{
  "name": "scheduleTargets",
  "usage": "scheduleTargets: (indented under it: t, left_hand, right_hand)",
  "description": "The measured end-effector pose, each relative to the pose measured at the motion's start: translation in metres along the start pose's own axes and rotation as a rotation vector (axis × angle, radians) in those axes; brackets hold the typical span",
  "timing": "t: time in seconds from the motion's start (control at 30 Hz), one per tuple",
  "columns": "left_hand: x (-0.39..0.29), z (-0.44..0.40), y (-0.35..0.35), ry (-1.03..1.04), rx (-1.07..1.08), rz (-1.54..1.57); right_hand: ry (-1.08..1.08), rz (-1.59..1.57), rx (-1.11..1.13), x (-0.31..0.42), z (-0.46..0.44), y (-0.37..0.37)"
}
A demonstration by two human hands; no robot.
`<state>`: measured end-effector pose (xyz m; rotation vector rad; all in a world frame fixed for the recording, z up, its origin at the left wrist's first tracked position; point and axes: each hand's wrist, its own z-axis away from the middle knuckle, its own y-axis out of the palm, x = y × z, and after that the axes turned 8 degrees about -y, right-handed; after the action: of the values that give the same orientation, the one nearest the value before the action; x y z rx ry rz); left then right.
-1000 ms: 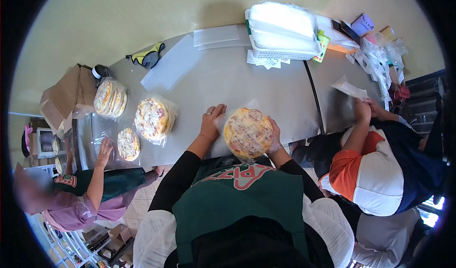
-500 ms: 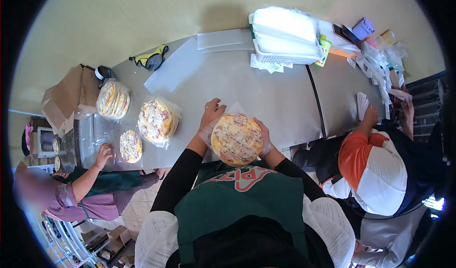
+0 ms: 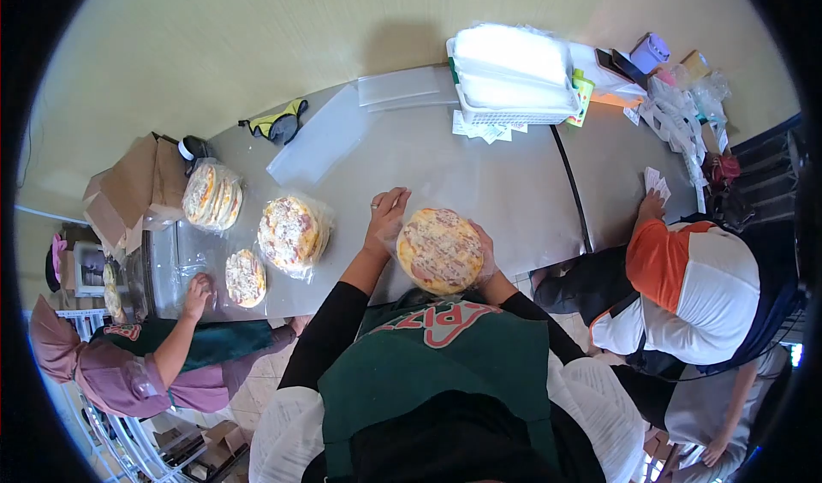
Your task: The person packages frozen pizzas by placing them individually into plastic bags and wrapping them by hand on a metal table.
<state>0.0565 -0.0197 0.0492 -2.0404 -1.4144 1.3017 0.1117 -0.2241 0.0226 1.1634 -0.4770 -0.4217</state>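
A round pizza (image 3: 440,252), topped with white shreds and reddish pieces, is in a clear plastic bag held just above the table's front edge. My right hand (image 3: 487,259) grips its right side; its fingertips are partly hidden behind the pizza. My left hand (image 3: 387,217), a ring on one finger, is beside the bag's left edge with its fingers stretched forward and nothing plainly held. Further left are a bagged pizza stack (image 3: 294,235), a single smaller pizza (image 3: 246,278) and another bagged stack (image 3: 212,196).
Along the wall are a white basket (image 3: 518,115) of plastic bags, plastic sheets (image 3: 321,136) and a yellow-black mask (image 3: 278,124). A cardboard box (image 3: 137,187) stands at left. One co-worker's hand (image 3: 199,293) rests near the small pizza; another person's hand (image 3: 655,200) holds papers at right.
The view has shifted slightly. The bagged pizza has turned a little in my right hand and moved right. My left-hand fingers are closer together. The right co-worker's far hand has left the plastic bags.
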Motion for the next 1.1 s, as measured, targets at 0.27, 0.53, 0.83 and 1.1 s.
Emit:
scheduleTargets:
  t: [0.27, 0.53, 0.83, 1.1]
  left_hand:
    - [-0.003, 0.015, 0.002, -0.144, 0.017, 0.254]
    - [-0.024, 0.034, 0.021, -0.101, 0.077, 0.176]
    - [-0.023, 0.044, 0.033, -0.118, 0.241, 0.125]
    - [-0.022, 0.056, 0.03, 0.018, 0.254, 0.138]
  right_hand:
    - [-0.085, -0.064, -0.103, 0.014, -0.005, -0.023]
    - [-0.276, -0.129, -0.035, 0.011, -0.013, -0.008]
    - [-0.216, -0.182, 0.102, -0.005, -0.035, -0.013]
    - [-0.278, -0.108, -0.003, -0.016, -0.041, -0.007]
